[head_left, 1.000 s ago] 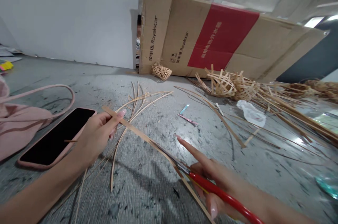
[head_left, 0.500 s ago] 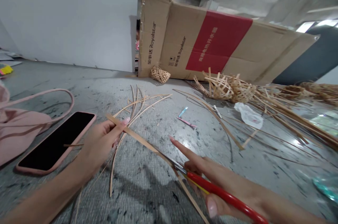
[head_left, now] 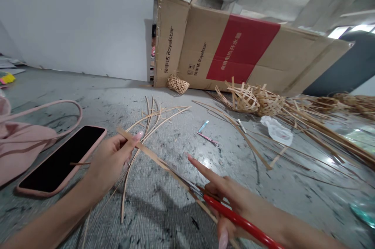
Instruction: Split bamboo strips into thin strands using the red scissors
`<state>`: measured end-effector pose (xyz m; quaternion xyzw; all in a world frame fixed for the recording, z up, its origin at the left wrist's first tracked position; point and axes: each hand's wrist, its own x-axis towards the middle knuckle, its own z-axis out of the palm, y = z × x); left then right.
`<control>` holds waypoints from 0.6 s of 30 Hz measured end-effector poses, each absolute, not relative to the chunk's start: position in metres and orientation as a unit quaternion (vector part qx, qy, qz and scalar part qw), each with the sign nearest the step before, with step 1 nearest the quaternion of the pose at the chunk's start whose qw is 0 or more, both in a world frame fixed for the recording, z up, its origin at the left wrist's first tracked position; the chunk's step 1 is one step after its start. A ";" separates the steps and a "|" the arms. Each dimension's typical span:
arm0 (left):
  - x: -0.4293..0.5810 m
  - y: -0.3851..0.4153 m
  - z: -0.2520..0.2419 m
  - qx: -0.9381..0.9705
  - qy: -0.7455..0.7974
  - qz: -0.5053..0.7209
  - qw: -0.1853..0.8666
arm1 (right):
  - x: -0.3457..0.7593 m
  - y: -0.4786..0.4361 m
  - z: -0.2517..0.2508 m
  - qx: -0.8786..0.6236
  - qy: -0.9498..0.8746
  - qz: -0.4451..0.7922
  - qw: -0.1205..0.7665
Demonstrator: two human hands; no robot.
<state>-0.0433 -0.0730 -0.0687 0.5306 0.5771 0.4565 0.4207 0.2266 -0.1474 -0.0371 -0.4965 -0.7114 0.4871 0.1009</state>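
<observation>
Bamboo-like strip point(head_left: 150, 155) runs slantwise above the surface point(head_left: 111, 92), from left hand down past right hand. Left hand point(head_left: 115, 155) closed, thumb and fingers pinching strip near its far end. Right hand point(head_left: 234, 190) curled on a red-handled tool point(head_left: 222, 208), apparently scissors, index finger stuck out straight; full grip partly hidden. Metal blades lie along the strip; can't tell if parted.

Handling, judged by look: strip very light, springy lengthwise, thin, likely to split along the grain; dry, not very slippery. Best hold: flat pinch across the width, close to the blades, off the edges in case of splinters.

Around hands: narrow curved strips point(head_left: 125, 186), pale, smooth, crossing loosely. Left: phone point(head_left: 61, 163), glossy black screen, pink case; soft pink fabric bag point(head_left: 26, 139) with a looped strap. Right: pink clip point(head_left: 207, 138), crumpled translucent plastic point(head_left: 277, 131).

Farther: small open-weave piece point(head_left: 178, 84), rounded, lattice-like; bigger woven piece point(head_left: 244, 98) with loose ends; corrugated cardboard box point(head_left: 193, 45), red panel.
</observation>
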 end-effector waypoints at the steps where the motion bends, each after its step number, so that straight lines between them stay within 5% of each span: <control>1: -0.044 -0.073 -0.070 0.531 0.577 0.458 0.419 | 0.226 -0.147 -0.037 -0.499 -0.697 0.504 0.106; 7: -0.043 -0.071 -0.074 0.523 0.572 0.461 0.431 | 0.227 -0.148 -0.044 -0.500 -0.642 0.566 0.132; 18: -0.041 -0.073 -0.067 0.537 0.572 0.456 0.419 | 0.233 -0.146 -0.047 -0.468 -0.733 0.474 0.136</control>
